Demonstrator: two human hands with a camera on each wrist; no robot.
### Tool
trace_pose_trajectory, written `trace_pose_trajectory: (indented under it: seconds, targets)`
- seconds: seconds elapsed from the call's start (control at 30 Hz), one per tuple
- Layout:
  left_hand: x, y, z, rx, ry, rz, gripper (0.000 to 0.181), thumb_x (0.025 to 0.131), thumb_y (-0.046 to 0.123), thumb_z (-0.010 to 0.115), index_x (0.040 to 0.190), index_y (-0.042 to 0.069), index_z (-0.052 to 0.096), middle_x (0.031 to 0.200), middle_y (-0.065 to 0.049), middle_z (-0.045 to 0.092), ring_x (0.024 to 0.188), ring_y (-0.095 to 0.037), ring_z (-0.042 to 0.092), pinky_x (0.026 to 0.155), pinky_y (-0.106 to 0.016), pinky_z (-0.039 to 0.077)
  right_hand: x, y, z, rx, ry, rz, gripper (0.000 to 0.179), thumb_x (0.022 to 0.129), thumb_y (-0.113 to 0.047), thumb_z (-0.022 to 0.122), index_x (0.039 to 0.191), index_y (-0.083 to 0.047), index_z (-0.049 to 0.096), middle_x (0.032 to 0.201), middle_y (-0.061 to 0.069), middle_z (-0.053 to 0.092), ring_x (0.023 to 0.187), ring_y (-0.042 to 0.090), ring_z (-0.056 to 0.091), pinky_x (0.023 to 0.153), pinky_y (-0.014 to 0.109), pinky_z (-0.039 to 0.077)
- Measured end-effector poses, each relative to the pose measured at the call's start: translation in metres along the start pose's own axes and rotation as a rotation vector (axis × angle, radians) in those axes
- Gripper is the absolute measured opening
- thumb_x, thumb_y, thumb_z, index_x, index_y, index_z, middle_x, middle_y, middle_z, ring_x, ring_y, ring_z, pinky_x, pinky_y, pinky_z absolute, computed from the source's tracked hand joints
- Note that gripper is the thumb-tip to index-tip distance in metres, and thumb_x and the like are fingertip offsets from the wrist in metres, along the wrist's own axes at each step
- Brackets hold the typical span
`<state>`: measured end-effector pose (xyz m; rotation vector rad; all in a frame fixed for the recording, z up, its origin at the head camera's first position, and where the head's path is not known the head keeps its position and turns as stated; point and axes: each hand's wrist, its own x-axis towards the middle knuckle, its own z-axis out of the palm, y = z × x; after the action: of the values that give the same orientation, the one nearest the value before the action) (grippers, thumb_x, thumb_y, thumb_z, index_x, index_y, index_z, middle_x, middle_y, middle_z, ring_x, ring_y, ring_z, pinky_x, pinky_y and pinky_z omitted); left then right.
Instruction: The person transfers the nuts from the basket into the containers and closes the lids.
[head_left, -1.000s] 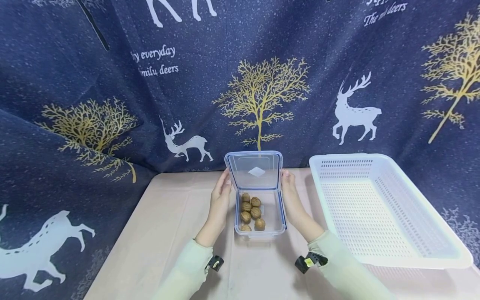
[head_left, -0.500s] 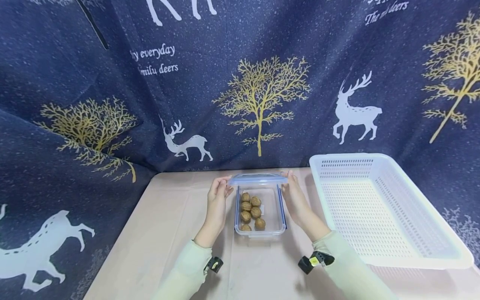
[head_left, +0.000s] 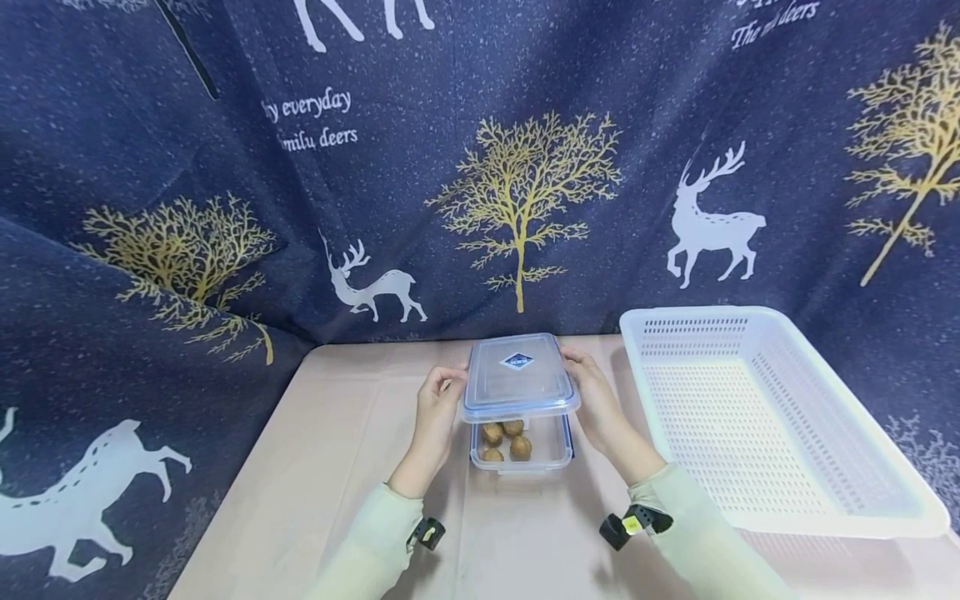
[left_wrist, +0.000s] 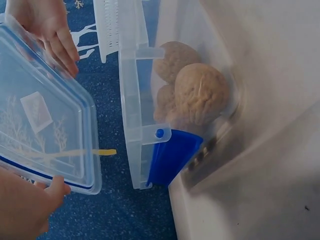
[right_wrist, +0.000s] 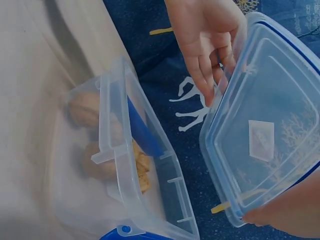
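A clear plastic lid (head_left: 513, 379) with a blue seal hangs tilted over the rear of a clear food container (head_left: 558, 446). My left hand (head_left: 437, 408) pinches its left edge and my right hand (head_left: 596, 404) holds the right edge. Several walnuts (head_left: 520, 448) lie inside the container; the lid covers the rear ones in the head view. The left wrist view shows a gap between the lid (left_wrist: 47, 115) and the container's rim (left_wrist: 131, 110). A blue clip (left_wrist: 172, 157) hangs at the container's side. From the right wrist, walnuts (right_wrist: 100, 160) show through the container wall.
To the right stands a large white perforated plastic basket (head_left: 825, 521). A pale cloth covers the table (head_left: 360, 442). Behind it hangs a navy curtain (head_left: 465, 208) printed with deer and trees, close to the table's back edge.
The lid has swung from upright behind the container, through edge-on, to tilted forward over its rear half. Both hands moved with it, toward me. The container and basket stayed put.
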<state>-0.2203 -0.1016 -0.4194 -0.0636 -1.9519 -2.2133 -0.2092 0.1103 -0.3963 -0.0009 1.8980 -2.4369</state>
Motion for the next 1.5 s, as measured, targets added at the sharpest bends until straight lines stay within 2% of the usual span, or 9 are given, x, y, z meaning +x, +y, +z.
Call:
trace_pose_trajectory:
  seconds: [0.17,0.33,0.4,0.57,0.67,0.87,0.97,1.23,1.5]
  targets:
    - [-0.003,-0.003,0.004,0.007,-0.027,0.005,0.016,0.091,-0.002,0.053,0.105,-0.010,0.051,0.131,-0.025,0.049,0.124,-0.036,0.050,0.104,-0.035,0.045,0.001,0.006,0.001,-0.138,0.046,-0.013,0.052,0.098,-0.004,0.034,0.148,0.007,0.021,0.156,0.025,0.017,0.144,0.039,0.014,0.119,0.049,0.017]
    - [-0.007,-0.006,0.012,0.019,-0.068,0.001,0.032,0.093,-0.006,0.044,0.125,-0.011,0.044,0.145,-0.027,0.035,0.139,-0.039,0.031,0.115,-0.043,0.029,0.003,0.020,0.003,-0.288,0.100,-0.066,0.055,0.099,-0.005,0.037,0.148,0.008,0.017,0.155,0.028,0.015,0.143,0.041,0.016,0.118,0.048,0.017]
    - [-0.008,-0.007,0.014,0.030,-0.080,-0.011,0.039,0.094,-0.006,0.039,0.133,-0.009,0.039,0.150,-0.028,0.029,0.141,-0.039,0.024,0.117,-0.045,0.023,0.002,0.025,0.003,-0.340,0.096,-0.104,0.055,0.101,-0.007,0.038,0.148,0.009,0.016,0.155,0.029,0.014,0.143,0.041,0.015,0.118,0.048,0.016]
    - [-0.008,-0.011,0.016,0.114,-0.090,-0.036,0.055,0.094,-0.003,0.038,0.147,-0.007,0.024,0.153,-0.028,0.023,0.142,-0.038,0.021,0.118,-0.045,0.020,0.003,0.034,0.002,-0.450,0.104,-0.192,0.053,0.102,-0.010,0.039,0.147,0.012,0.020,0.154,0.029,0.019,0.143,0.041,0.017,0.118,0.048,0.017]
    - [-0.009,-0.014,0.016,0.199,-0.102,-0.056,0.059,0.095,0.001,0.040,0.149,-0.007,0.019,0.154,-0.027,0.020,0.143,-0.039,0.018,0.118,-0.047,0.017,0.004,0.040,0.002,-0.505,0.119,-0.208,0.052,0.103,-0.012,0.040,0.146,0.012,0.023,0.153,0.029,0.022,0.142,0.041,0.020,0.118,0.048,0.018]
    - [-0.010,-0.024,0.016,0.368,-0.143,-0.048,0.058,0.097,0.005,0.043,0.150,-0.005,0.020,0.154,-0.027,0.019,0.142,-0.043,0.017,0.118,-0.053,0.013,0.005,0.055,0.001,-0.585,0.180,-0.215,0.051,0.102,-0.012,0.042,0.145,0.009,0.028,0.150,0.028,0.028,0.139,0.042,0.026,0.117,0.048,0.021]
    - [-0.009,-0.028,0.016,0.417,-0.167,-0.056,0.059,0.098,0.006,0.042,0.150,-0.006,0.018,0.155,-0.028,0.017,0.142,-0.044,0.015,0.117,-0.055,0.012,0.007,0.062,-0.001,-0.617,0.201,-0.234,0.051,0.101,-0.011,0.043,0.145,0.009,0.029,0.148,0.030,0.031,0.137,0.044,0.029,0.116,0.050,0.022]
    - [-0.006,-0.043,0.014,0.469,-0.217,-0.139,0.060,0.100,0.011,0.040,0.152,-0.003,0.012,0.157,-0.024,0.011,0.144,-0.042,0.010,0.118,-0.055,0.009,0.011,0.077,-0.005,-0.670,0.214,-0.230,0.050,0.101,-0.010,0.044,0.145,0.009,0.030,0.146,0.031,0.034,0.135,0.045,0.032,0.115,0.052,0.024]
    - [-0.003,-0.052,0.014,0.473,-0.211,-0.119,0.058,0.099,0.006,0.039,0.151,-0.005,0.014,0.157,-0.026,0.012,0.144,-0.043,0.011,0.118,-0.055,0.009,0.013,0.085,-0.005,-0.667,0.220,-0.227,0.050,0.100,-0.008,0.044,0.143,0.011,0.031,0.144,0.033,0.034,0.134,0.047,0.032,0.114,0.054,0.026]
